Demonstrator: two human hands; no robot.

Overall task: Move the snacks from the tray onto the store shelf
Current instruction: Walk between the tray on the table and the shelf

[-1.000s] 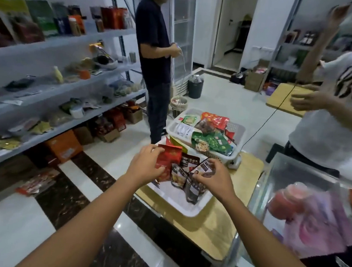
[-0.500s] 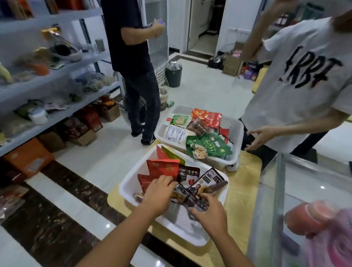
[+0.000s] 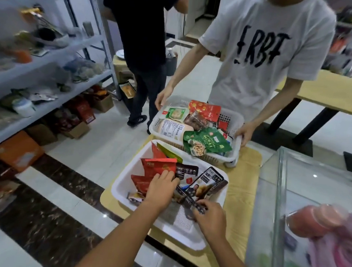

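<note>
Far left, the store shelf (image 3: 52,47) stands at nine to ten o'clock of the tray (image 3: 123,184), well apart across the floor. The tray sits on a wooden table (image 3: 242,179), snacks heaped loosely inside. The left hand (image 3: 160,191) lies on the red packets (image 3: 158,167), fingers lightly bent; thumb hidden, so a hold cannot be told. At four o'clock of it the right hand (image 3: 211,219) pinches a dark packet (image 3: 189,201) with curled fingers. Best done: square a small stack, grip low, lift clear of the rim. At twelve o'clock, a second basket (image 3: 232,118), held by another person
</note>
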